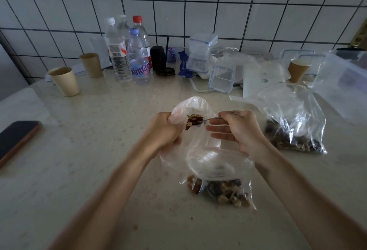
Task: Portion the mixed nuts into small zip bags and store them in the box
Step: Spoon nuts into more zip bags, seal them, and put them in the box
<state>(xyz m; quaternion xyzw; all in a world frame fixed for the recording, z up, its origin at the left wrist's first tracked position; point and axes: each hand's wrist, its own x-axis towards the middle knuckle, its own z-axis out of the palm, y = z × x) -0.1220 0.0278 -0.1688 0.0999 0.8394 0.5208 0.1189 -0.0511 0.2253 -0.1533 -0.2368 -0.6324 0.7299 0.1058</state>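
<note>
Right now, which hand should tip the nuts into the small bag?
Right. The right hand already pinches the spoon, loaded with nuts, at the mouth of the small bag. The left hand grips that bag's edge, holding it open, so it is occupied.

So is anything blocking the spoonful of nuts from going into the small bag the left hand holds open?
Nothing visible. The spoon, pinched by the right hand, already has its nuts at the mouth of the small bag that the left hand grips.

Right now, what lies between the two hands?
In the head view, a spoon heaped with nuts, over the small bag's mouth, between left hand and right hand.
</note>
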